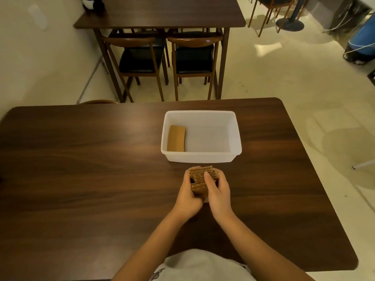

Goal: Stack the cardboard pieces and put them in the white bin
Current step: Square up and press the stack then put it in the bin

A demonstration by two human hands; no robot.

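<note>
Between both hands, ribbed cardboard stack (edges uneven) near white bin.

Ridged cardboard stack, glossy wood table

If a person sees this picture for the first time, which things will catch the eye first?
First the two hands, the left hand and the right hand, which clasp a stack of cardboard pieces at the middle of the dark wooden table. Just beyond stands the white bin, with one cardboard piece lying at its left end.
</note>
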